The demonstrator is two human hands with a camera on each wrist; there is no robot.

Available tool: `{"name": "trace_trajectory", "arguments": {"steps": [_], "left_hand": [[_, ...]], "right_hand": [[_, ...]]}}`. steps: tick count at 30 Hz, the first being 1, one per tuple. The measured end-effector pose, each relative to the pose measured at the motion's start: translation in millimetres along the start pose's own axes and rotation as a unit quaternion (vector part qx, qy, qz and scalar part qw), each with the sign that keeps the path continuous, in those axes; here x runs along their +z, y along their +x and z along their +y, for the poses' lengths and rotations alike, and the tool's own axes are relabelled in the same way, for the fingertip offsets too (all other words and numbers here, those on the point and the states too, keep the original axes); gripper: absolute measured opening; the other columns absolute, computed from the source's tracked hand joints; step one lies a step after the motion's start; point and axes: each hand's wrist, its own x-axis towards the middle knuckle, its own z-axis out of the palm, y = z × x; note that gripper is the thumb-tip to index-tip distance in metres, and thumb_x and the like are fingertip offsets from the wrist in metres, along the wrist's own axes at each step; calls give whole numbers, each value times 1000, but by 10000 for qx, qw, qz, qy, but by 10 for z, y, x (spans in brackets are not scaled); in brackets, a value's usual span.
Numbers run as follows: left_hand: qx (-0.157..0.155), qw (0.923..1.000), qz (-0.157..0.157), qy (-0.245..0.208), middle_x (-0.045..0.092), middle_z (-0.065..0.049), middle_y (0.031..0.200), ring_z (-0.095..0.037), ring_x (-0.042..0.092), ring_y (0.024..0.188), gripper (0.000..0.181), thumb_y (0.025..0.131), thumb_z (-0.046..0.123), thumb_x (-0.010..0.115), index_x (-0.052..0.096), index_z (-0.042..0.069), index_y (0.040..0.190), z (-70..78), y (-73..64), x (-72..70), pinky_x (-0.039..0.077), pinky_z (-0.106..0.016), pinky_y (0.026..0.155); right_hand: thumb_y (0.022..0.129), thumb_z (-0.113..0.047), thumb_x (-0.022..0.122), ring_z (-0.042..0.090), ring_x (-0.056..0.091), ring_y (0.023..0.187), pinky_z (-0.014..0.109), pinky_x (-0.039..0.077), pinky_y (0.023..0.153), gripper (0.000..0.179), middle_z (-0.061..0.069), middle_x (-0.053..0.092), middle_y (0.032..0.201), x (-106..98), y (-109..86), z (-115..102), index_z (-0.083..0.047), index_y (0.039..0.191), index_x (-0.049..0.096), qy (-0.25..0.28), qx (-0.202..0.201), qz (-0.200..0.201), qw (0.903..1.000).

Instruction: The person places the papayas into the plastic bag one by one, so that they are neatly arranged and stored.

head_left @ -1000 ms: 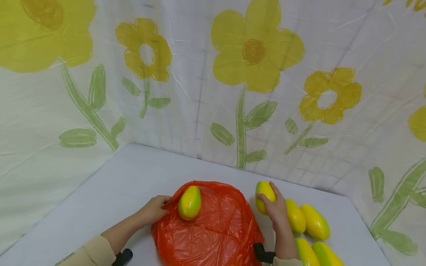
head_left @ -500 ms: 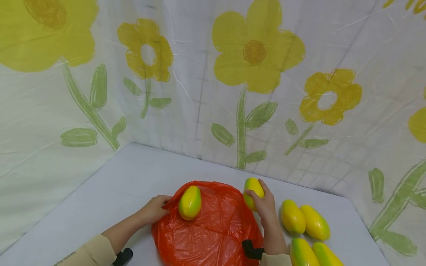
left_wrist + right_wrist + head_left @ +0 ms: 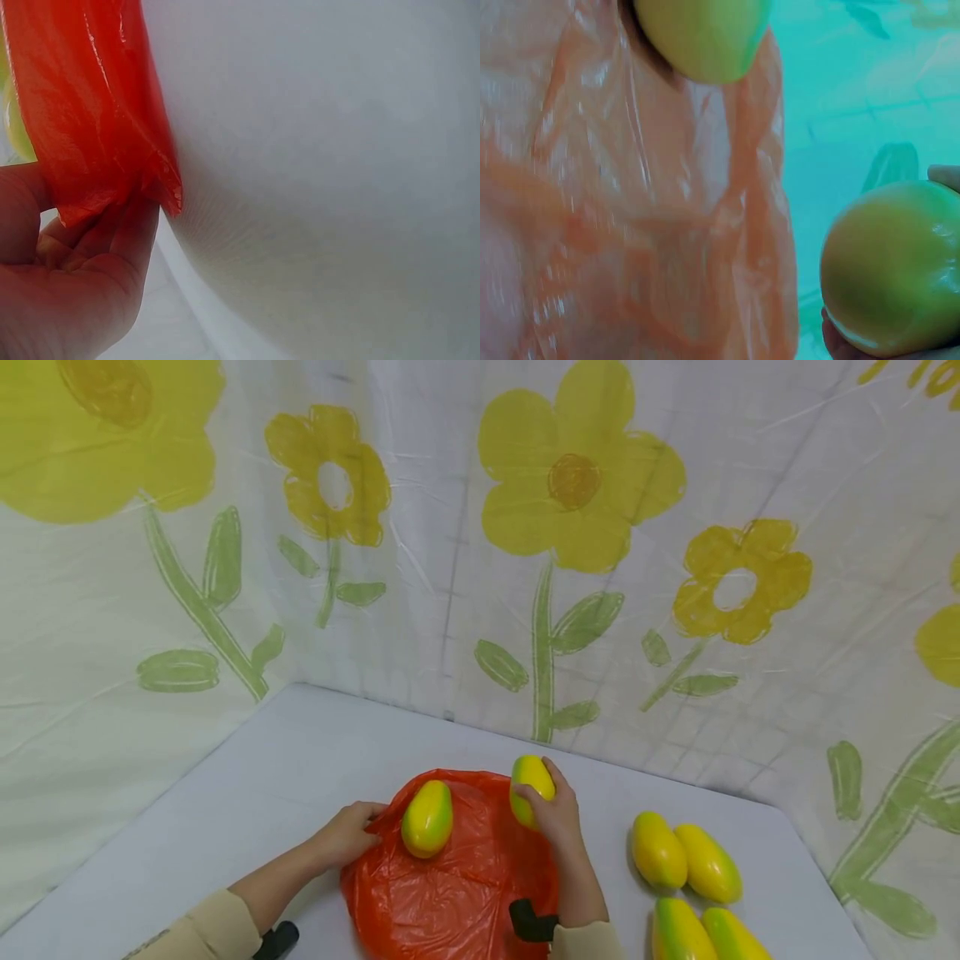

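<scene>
Closer to the red bag (image 3: 450,902) swings your right hand (image 3: 562,822), gripping a mango (image 3: 531,775); your left hand (image 3: 345,835) pinches the bag's edge (image 3: 94,196).

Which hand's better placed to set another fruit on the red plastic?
Right, probably: the right hand grips a yellow-green fruit, close to the red plastic in the head view. The left hand pinches the plastic's left edge and holds no fruit.

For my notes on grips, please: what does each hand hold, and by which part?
Left hand: the red bag, by its left edge. Right hand: a yellow-green fruit, by its sides.
</scene>
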Motion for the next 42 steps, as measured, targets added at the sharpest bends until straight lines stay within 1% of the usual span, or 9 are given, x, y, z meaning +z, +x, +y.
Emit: {"name": "trace_trajectory", "arguments": {"steps": [7,13,19,27,34,42], "left_hand": [[24,10000,-3,-76,63,-12,112,-15,61,82,42,82,-5,57,55,-2,124,-13,1,5,58,-36,71],[-22,10000,-9,-54,63,-14,113,-17,62,85,42,82,-6,56,55,-3,124,-2,-9,2,58,-37,73],[-71,10000,18,-22,63,-13,112,-16,62,85,42,81,-6,57,55,-3,123,-3,-15,2,58,-37,73],[5,10000,-12,-80,63,-13,111,-15,62,81,41,82,-5,57,56,-3,123,-12,-8,6,58,-36,71],[-32,9999,6,-123,64,-13,110,-15,61,79,41,82,-6,56,56,-2,123,-21,-6,7,59,-35,69],[-2,9998,-35,-177,64,-13,110,-15,62,78,41,82,-5,57,57,-2,122,-32,-1,2,59,-35,68]], "right_hand": [[83,-24,63,30,49,105,43,52,87,68,18,47,132,150,9,-40,-15,144,35,-12,-154,-65,9999],[82,-23,65,30,49,102,40,52,81,67,19,48,130,251,3,-82,-15,143,37,3,-249,-115,9996],[81,-24,66,28,49,102,41,52,84,68,16,49,129,367,-43,-137,-17,143,37,4,-176,-250,9995],[81,-25,67,27,49,105,44,52,89,70,11,50,128,493,-84,-161,-20,143,36,87,-63,-439,9990],[81,-28,68,26,50,105,44,52,89,71,11,50,128,549,-106,-168,-21,143,36,-13,-21,-527,9986],[81,-29,68,28,49,108,46,52,90,70,12,48,130,586,-127,-146,-21,143,36,23,43,-595,9982]]}}
